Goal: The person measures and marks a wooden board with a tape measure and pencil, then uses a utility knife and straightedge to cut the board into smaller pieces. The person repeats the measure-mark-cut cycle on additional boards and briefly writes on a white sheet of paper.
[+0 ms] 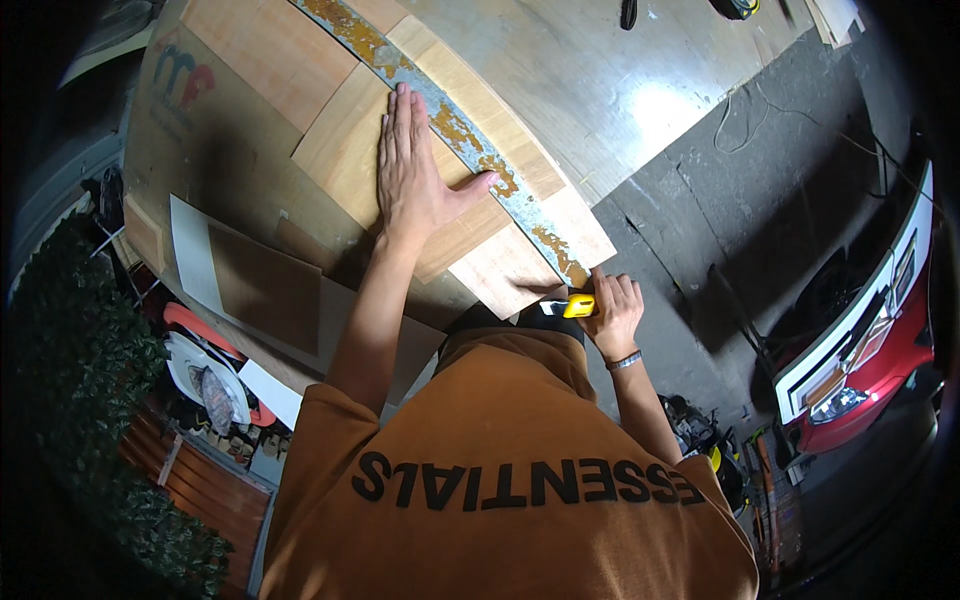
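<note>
Along the worktop, I see a worn metal strip across wood veneer sheets. My left hand spreads flat, thumb on the strip; my right hand grips a yellow utility knife near its end. I judge this trimming, calling next for steady pressure.

Flat pale tabletop: is being bleached by glare
Grey concrete floor: is being shadowed
Rim: is being blackened

Two hands, one yellow tool and one long strip show.
</note>
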### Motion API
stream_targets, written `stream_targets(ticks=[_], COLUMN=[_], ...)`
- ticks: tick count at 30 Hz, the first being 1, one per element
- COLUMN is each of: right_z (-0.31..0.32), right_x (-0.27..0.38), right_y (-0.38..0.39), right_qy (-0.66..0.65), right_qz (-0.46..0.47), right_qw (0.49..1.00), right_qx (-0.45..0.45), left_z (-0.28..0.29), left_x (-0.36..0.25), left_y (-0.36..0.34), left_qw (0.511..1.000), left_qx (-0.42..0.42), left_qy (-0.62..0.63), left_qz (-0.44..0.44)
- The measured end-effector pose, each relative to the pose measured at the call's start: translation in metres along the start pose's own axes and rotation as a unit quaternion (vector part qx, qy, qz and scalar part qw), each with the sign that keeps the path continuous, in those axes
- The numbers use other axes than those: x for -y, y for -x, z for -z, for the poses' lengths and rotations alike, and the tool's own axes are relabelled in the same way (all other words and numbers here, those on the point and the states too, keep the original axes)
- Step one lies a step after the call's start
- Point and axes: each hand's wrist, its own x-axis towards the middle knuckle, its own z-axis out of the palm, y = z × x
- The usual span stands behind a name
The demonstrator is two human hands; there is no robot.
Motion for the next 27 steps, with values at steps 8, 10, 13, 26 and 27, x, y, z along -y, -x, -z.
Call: stream_targets(ticks=[8, 10, 13, 26, 27], right_z=[-0.0032, -0.0026, -0.0017, -0.0024, -0.0028], right_x=[-0.004, -0.0038, -0.003, -0.0031, -0.0034], right_y=[-0.0002, -0.0005, -0.0013, -0.0022, -0.002], right_qy=[0.008, 0.017, 0.013, 0.013, 0.012], right_qz=[0.01, 0.011, 0.009, 0.01, 0.01], right_qw=[1.0, 1.0, 1.0, 1.0, 1.0], right_qx=[-0.011, -0.01, -0.005, -0.004, -0.007], left_z=[-0.0012, -0.0012, -0.0009, -0.0024, -0.0025], left_x=[0.0033, 0.0039, 0.004, 0.0032, 0.0034], left_y=[0.0008, 0.0004, -0.0002, -0.0001, 0.0], left_qw=[1.0, 1.0, 1.0, 1.0, 1.0], left_qx=[-0.003, -0.004, -0.004, -0.012, -0.013], left_qy=[-0.016, -0.014, -0.013, 0.021, 0.019], left_qz=[-0.01, -0.011, -0.012, -0.001, -0.004])
